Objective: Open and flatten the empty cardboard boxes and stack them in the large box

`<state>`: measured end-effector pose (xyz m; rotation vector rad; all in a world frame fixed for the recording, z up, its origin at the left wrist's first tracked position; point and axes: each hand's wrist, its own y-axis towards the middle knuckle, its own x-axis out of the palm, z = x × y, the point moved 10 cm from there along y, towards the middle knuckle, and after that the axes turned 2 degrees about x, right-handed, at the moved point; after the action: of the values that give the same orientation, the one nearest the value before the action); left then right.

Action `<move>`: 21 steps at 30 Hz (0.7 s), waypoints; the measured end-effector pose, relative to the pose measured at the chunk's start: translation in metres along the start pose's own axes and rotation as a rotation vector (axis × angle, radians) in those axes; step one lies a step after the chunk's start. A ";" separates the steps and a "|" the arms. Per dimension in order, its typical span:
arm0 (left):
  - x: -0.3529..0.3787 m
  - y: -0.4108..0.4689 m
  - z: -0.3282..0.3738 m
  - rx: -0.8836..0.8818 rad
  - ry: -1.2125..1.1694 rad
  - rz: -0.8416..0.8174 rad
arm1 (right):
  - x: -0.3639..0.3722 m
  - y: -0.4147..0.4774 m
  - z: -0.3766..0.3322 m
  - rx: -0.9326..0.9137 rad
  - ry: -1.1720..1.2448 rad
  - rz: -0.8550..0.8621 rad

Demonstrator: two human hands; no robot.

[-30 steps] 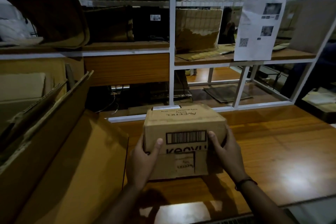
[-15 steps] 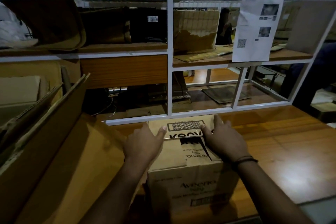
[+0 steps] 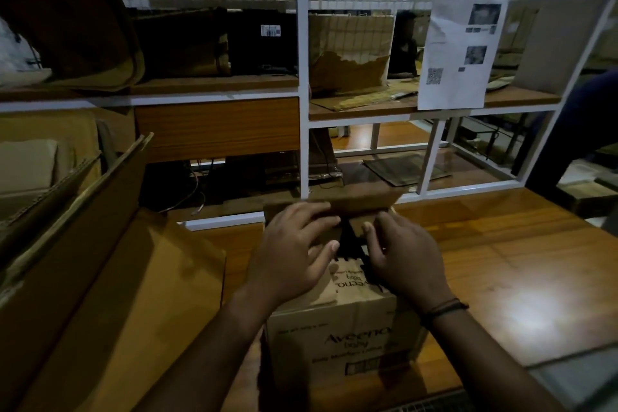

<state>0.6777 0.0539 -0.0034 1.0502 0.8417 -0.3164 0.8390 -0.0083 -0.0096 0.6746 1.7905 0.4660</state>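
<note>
Aveeno box (image 3: 347, 341), small brown cardboard, stands on the wooden table (image 3: 501, 271) directly beneath both hands. Its top is partly open, with a dark gap showing between the two sets of fingers.

Left hand (image 3: 294, 254): fingers bent across the far flap (image 3: 361, 202), which stands raised just beyond the fingertips; thumb lies apart below, toward the gap. The hand holds this flap.

Right hand (image 3: 404, 261): fingers curled at the right edge of the gap, touching the box top. Whether they grip a flap edge cannot be told. A dark cord band (image 3: 443, 308) circles the wrist.

Large box (image 3: 110, 318) stands open to the left of the left fingers, just beside the Aveeno box, with flat cardboard (image 3: 30, 170) stacked inside.

White shelf frame (image 3: 303, 94) rises beyond the fingertips. A printed sheet (image 3: 448, 84) with a QR code hangs up and right of the right fingers.
</note>
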 end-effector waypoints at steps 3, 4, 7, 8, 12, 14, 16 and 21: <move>0.022 0.005 -0.029 -0.173 0.091 -0.170 | 0.010 0.002 0.001 0.016 -0.079 -0.091; 0.031 0.007 -0.040 -0.223 0.127 -0.235 | 0.015 0.003 0.003 0.029 -0.120 -0.124; 0.052 0.010 -0.064 -0.334 0.149 -0.386 | 0.024 0.005 0.007 0.054 -0.166 -0.210; 0.056 0.013 -0.068 -0.353 0.153 -0.414 | 0.025 0.005 0.007 0.054 -0.165 -0.230; 0.065 0.015 -0.077 -0.392 0.229 -0.471 | 0.028 0.005 0.005 0.035 -0.171 -0.255; 0.067 0.014 -0.080 -0.398 0.238 -0.481 | 0.021 0.006 -0.002 -0.008 -0.114 -0.213; 0.069 0.013 -0.081 -0.398 0.251 -0.490 | 0.006 0.002 -0.023 -0.133 0.015 -0.161; 0.068 0.011 -0.078 -0.382 0.290 -0.493 | 0.036 -0.037 -0.078 -0.119 0.146 -0.469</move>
<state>0.6933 0.1364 -0.0642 0.5269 1.3659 -0.4013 0.7486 -0.0120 -0.0342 0.1274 1.9648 0.3033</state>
